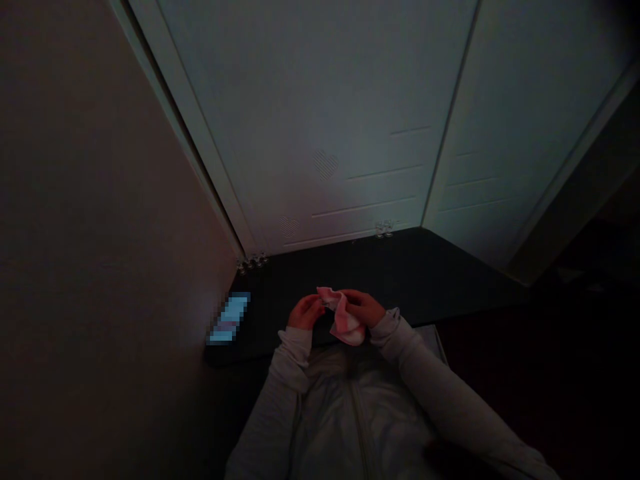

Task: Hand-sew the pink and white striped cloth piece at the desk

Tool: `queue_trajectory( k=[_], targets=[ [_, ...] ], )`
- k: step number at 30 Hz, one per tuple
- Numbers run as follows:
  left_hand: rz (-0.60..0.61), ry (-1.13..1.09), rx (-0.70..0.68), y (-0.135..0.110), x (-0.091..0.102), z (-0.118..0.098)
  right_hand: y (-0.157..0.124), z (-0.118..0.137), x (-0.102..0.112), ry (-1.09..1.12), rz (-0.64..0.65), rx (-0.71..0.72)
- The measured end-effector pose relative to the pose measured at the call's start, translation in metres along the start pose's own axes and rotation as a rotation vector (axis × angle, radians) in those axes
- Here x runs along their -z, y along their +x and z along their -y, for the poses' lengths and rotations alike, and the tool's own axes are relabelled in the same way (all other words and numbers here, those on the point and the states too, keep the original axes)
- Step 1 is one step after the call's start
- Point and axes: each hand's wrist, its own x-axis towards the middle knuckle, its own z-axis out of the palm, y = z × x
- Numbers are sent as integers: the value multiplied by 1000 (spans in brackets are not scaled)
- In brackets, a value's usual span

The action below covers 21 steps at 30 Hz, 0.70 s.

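Note:
Both hands are together over the near part of a dark mat, at a piece of pink-and-white cloth (349,327). The cloth is crumpled, with its lower end hanging down. My right hand (365,307) is closed on its right side, and most of those fingers are behind the fabric. At the cloth's upper left edge, my left hand (305,312) has its fingers pinched together. Between the left fingertips and the cloth there is a small shiny bit, too dim to name.
The dark mat (310,267) lies against white panelled doors (320,100). Several small shiny clear pieces (253,261) sit at its back left corner, and others (384,229) by the door. A lit, pixelated phone-like screen (229,320) is at left, beside a wall (100,233).

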Motion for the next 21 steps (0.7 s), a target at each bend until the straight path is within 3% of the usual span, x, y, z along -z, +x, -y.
queue_trajectory(
  k=[13, 21],
  targets=[
    [8, 100, 4, 2, 6, 2, -3, 7, 0, -260, 55, 79],
    [12, 105, 8, 2, 5, 3, -2, 5, 0, -269, 41, 48]
  ],
)
